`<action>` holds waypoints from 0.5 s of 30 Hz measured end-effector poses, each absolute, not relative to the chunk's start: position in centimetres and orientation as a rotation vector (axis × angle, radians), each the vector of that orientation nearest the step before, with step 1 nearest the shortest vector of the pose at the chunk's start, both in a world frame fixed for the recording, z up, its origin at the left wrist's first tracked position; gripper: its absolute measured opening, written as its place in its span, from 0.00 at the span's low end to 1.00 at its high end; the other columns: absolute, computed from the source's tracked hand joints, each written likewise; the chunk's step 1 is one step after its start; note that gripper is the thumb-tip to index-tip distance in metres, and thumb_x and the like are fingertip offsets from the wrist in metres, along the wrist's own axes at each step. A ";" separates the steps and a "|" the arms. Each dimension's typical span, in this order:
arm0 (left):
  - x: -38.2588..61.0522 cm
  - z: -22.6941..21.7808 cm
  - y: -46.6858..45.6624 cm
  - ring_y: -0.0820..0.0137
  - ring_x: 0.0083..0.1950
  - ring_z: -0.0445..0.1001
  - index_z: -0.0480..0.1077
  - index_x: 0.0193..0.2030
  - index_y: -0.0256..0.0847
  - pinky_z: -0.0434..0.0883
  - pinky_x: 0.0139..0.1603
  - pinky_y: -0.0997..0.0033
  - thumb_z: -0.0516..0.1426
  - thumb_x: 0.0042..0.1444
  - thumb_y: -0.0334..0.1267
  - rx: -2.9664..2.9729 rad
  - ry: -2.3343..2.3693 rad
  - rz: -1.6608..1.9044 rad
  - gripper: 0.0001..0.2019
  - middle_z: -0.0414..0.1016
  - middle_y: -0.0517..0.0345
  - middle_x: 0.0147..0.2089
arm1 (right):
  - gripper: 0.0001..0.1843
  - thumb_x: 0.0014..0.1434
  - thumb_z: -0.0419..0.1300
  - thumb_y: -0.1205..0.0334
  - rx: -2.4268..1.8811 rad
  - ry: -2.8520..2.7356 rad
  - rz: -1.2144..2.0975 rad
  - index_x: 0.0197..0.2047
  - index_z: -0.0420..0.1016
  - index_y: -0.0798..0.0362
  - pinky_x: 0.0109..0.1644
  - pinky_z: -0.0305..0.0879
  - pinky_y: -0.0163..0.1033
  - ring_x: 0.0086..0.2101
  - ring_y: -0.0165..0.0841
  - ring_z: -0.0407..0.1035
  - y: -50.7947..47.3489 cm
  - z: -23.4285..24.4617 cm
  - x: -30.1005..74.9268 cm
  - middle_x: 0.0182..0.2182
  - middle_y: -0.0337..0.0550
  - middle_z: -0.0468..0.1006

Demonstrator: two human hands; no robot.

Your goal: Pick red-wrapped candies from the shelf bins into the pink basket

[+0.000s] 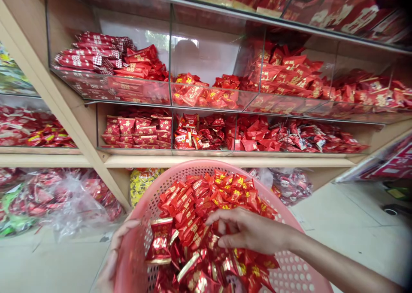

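A pink perforated plastic basket (193,169) sits low in the middle of the view, heaped with red and gold wrapped candies (196,207). My left hand (112,258) grips the basket's left rim, fingers wrapped round the edge. My right hand (247,230) reaches in from the right and rests over the candy pile, fingers curled down among the wrappers. Whether it holds a candy is hidden by the fingers.
Clear acrylic bins (206,91) on wooden shelves (225,160) hold more red wrapped sweets in two rows. Plastic bags of candy (64,198) lie on the pale floor at the left. A yellow packet bag (141,181) stands behind the basket.
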State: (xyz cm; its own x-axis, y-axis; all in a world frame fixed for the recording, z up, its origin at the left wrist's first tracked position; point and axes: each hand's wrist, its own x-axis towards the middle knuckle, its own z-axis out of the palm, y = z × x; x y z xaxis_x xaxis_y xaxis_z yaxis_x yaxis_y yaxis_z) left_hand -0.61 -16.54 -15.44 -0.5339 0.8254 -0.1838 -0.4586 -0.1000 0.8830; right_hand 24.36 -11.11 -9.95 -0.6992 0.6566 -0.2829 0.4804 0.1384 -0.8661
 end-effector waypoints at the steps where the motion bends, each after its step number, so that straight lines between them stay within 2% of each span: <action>1: -0.7 -15.7 -16.5 0.63 0.49 0.64 0.70 0.37 0.46 0.65 0.42 0.72 0.55 0.39 0.54 0.457 1.241 1.783 0.20 0.72 0.64 0.43 | 0.19 0.56 0.59 0.58 -1.125 -2.167 1.665 0.50 0.67 0.49 0.29 0.55 0.31 0.26 0.24 0.60 -11.1 -10.0 23.8 0.28 0.34 0.68; 5: -1.3 -16.8 -16.1 0.59 0.49 0.65 0.71 0.36 0.44 0.65 0.44 0.68 0.55 0.38 0.53 0.479 1.217 1.806 0.20 0.72 0.61 0.42 | 0.21 0.49 0.65 0.56 -1.305 -1.737 1.968 0.45 0.70 0.55 0.24 0.50 0.30 0.20 0.20 0.55 -11.1 -10.1 20.9 0.21 0.30 0.65; 8: -1.7 -17.3 -16.1 0.60 0.48 0.66 0.71 0.36 0.45 0.65 0.45 0.68 0.55 0.38 0.54 0.499 1.197 1.796 0.21 0.72 0.61 0.42 | 0.20 0.47 0.66 0.58 -1.426 -1.562 2.128 0.43 0.71 0.55 0.20 0.44 0.30 0.15 0.19 0.50 -11.0 -10.5 19.3 0.17 0.27 0.62; 12: -1.4 -16.6 -16.4 0.58 0.52 0.63 0.71 0.36 0.45 0.65 0.46 0.68 0.56 0.38 0.55 0.501 1.223 1.799 0.20 0.71 0.61 0.43 | 0.13 0.47 0.65 0.61 -1.402 -1.624 2.157 0.37 0.74 0.56 0.18 0.44 0.29 0.14 0.18 0.49 -10.5 -11.8 18.4 0.15 0.27 0.62; 15: -1.0 -15.8 -16.6 0.58 0.50 0.64 0.71 0.35 0.46 0.68 0.42 0.68 0.56 0.40 0.53 0.497 1.251 1.773 0.18 0.71 0.63 0.42 | 0.14 0.47 0.64 0.63 -1.413 -1.682 2.113 0.39 0.72 0.56 0.18 0.46 0.28 0.14 0.19 0.53 -10.4 -12.6 18.0 0.16 0.28 0.65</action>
